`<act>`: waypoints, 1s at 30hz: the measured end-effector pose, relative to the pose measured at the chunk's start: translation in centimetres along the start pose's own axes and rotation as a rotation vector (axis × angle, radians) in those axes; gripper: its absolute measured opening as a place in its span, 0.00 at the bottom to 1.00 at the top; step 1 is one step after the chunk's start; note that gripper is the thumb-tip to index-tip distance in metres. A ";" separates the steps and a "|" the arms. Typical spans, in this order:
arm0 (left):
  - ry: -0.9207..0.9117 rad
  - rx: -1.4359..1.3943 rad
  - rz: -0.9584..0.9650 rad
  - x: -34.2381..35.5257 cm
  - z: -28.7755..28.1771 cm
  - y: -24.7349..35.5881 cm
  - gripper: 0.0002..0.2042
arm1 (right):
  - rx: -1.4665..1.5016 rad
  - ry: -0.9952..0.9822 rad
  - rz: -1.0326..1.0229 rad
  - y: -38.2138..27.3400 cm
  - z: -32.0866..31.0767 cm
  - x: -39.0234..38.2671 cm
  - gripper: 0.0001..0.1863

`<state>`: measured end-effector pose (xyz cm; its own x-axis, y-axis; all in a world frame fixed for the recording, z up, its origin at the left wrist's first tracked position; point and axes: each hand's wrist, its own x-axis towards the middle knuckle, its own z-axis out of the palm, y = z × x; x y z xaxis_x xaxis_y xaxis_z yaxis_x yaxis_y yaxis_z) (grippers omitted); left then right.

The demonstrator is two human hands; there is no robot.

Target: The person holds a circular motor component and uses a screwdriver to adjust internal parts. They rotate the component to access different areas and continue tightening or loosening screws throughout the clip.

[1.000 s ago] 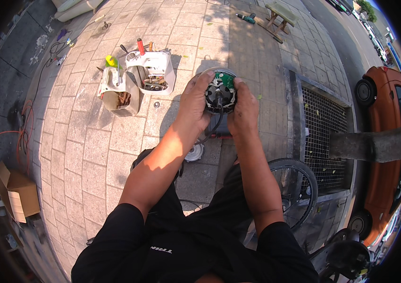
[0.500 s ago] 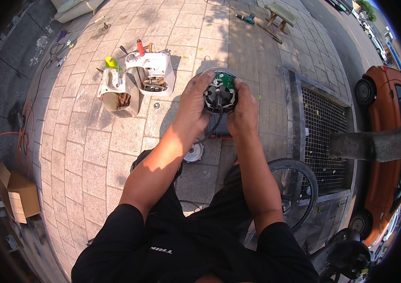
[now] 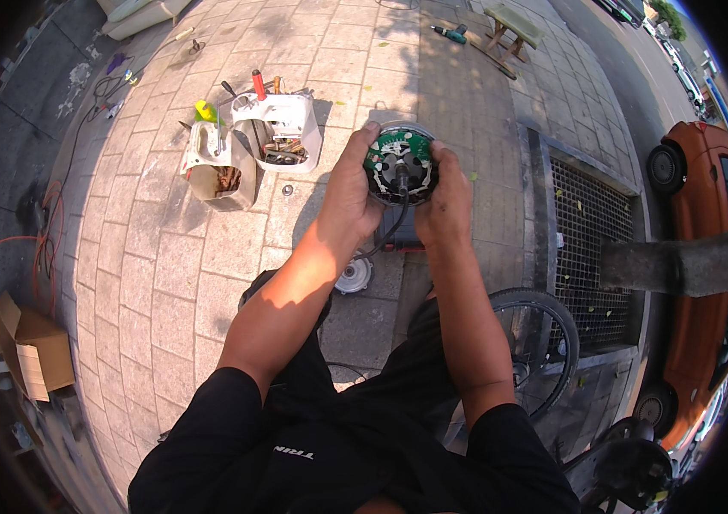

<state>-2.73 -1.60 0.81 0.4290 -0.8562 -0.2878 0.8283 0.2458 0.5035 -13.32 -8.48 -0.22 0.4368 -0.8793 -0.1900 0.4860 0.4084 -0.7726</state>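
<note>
Between my two hands I hold a round opened motor (image 3: 402,159) out in front of me. Its face shows a green circuit board across the upper part and dark metal parts with pale wires below. My left hand (image 3: 352,182) grips its left rim, thumb on the edge. On the opposite rim, my right hand (image 3: 447,195) is closed in the same way. A black cable (image 3: 397,224) leaves the motor's centre and runs down behind my left forearm. Below, on the paving, lies a pale round metal cover (image 3: 355,276), partly hidden by my left arm.
Two cut white plastic containers (image 3: 295,111) with tools stand ahead left, near a small metal part (image 3: 288,190). A bicycle wheel (image 3: 566,330) and a metal grate (image 3: 591,223) are at right. Farther off are a drill (image 3: 451,34), a small bench (image 3: 514,26) and a cardboard box (image 3: 43,355).
The motor has been tilted in my hands, so more of the green board shows. Both hands keep their hold on the rim, and the whole view has shifted slightly.
</note>
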 end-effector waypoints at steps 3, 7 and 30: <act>-0.007 -0.003 0.003 0.1 -0.1 0.2 0.20 | 0.048 0.020 -0.009 0.0 0.5 -0.2 0.16; 0.013 -0.006 -0.016 -0.1 0.3 0.4 0.22 | 0.064 0.028 0.028 0.1 0.4 0.1 0.16; 0.013 -0.017 -0.003 0.4 -0.4 0.3 0.27 | 0.053 -0.029 0.064 0.8 -0.8 0.9 0.14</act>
<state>-2.18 -1.68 0.57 0.4313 -0.8508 -0.3002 0.8355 0.2510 0.4888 -13.16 -9.15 -1.50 0.4896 -0.8437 -0.2202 0.4950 0.4768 -0.7264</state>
